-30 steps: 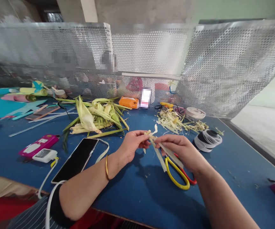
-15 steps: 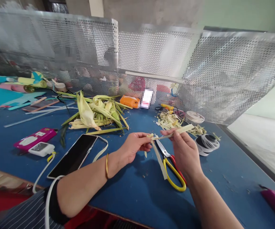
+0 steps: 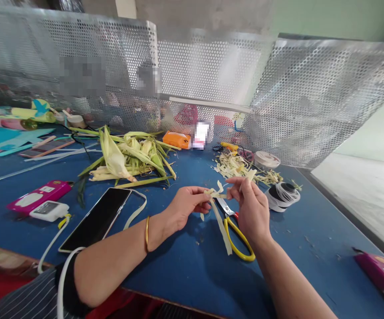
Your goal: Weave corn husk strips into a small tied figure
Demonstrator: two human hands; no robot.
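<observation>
My left hand pinches a small bundle of pale corn husk strips between thumb and forefinger. One long husk strip hangs from that grip toward the table. To its right, my right hand is closed on the other end of a husk strip, whose tip sticks up past the thumb. Under and between my hands lie scissors with yellow and red handles, their blades partly hidden by the husk and my right hand.
Green corn husks are heaped at the back left. Husk scraps and a spool of white cord lie right. A phone and a magenta device sit left. A perforated metal screen stands behind.
My right hand's strip no longer stretches straight out to the right; its visible end is shorter and points up. A loose end now stands up at the left-hand grip. The view shifted slightly.
</observation>
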